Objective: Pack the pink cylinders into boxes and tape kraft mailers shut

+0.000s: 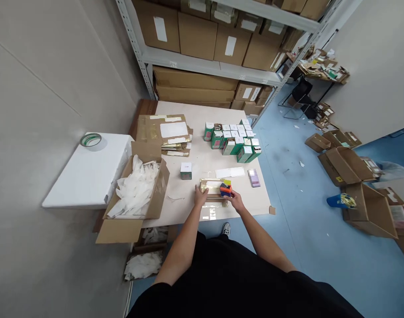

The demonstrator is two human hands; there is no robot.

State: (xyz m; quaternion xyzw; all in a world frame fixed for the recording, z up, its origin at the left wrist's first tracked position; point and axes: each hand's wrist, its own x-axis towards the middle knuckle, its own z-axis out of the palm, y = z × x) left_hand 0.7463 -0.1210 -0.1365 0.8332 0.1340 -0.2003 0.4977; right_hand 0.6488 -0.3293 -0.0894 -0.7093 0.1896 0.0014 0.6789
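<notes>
Gold packet [211, 185]: metallic foil, glossy, smooth.
Block [225, 190]: orange, blue and yellow, glossy, apparently plastic.
Surface [185, 198]: pale board, matt, smooth.
Carton [158, 185]: brown corrugated cardboard, matt, rough.
Carton filling [135, 190]: thin white crumpled sheet, material unclear.
Shelving [188, 62]: painted metal, matt.
Floor [288, 176]: blue, smooth, faint sheen.

Table [178, 190] mid-frame: flat pkts [165, 134] back-left, box cluster [233, 141] back-right. Open carton [158, 185] at its left edge, tape roll [91, 141] on side tbl [82, 176] further left. Shelves [202, 57] behind.
</notes>
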